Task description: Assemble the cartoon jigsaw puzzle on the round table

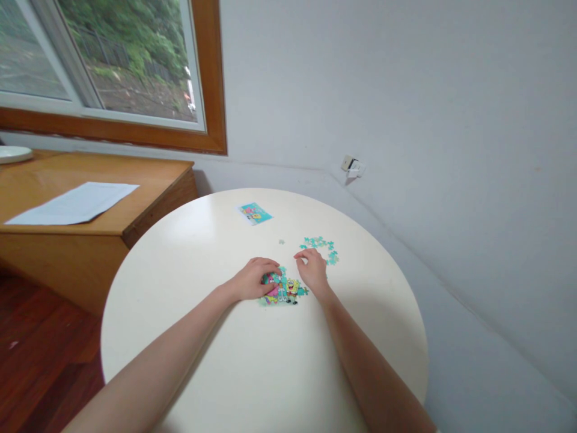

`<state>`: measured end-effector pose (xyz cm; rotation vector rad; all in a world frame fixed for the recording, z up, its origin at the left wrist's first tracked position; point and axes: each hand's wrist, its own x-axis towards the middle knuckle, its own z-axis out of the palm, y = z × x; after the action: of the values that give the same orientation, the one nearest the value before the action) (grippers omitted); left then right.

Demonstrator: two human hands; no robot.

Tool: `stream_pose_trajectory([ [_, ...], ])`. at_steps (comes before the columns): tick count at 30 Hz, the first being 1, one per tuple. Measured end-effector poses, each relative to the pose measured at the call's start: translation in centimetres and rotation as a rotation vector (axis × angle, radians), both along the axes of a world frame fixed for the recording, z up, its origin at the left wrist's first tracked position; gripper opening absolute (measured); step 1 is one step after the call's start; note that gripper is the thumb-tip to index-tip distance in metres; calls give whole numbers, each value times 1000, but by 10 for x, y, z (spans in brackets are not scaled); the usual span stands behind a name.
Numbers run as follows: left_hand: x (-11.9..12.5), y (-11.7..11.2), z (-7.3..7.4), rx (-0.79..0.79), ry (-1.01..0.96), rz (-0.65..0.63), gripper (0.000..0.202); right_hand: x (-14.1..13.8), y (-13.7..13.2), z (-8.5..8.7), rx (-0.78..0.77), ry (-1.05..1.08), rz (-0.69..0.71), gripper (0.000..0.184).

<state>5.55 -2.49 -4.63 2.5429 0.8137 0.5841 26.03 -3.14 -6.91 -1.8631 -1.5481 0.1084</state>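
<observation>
A partly assembled cartoon jigsaw puzzle (282, 294) lies on the round white table (279, 373), with a yellow square figure and a pink one on it. My left hand (252, 279) rests at the puzzle's left edge, thumb and fingers apart, covering part of the pink figure. Just above the puzzle's right side is my right hand (313, 273), its thumb and index fingertips brought close together. Whether a small piece is between them cannot be made out. Loose teal puzzle pieces (332, 257) are scattered in a group beyond that hand.
A small picture card (255, 213) with the same cartoon lies near the table's far edge. One single piece (282, 242) sits apart, upside down or pale. To the left stands a wooden desk (153, 174) bearing a paper sheet (76, 203). A wall borders the right.
</observation>
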Motion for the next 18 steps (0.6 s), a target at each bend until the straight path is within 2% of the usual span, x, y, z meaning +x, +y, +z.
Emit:
stream_pose_trajectory([
  [12, 0, 2, -2, 40, 0, -19, 28, -2, -2, 7, -35, 5, 92, 23],
  [18, 0, 3, -5, 50, -10, -24, 29, -4, -3, 8, -45, -4, 91, 24],
])
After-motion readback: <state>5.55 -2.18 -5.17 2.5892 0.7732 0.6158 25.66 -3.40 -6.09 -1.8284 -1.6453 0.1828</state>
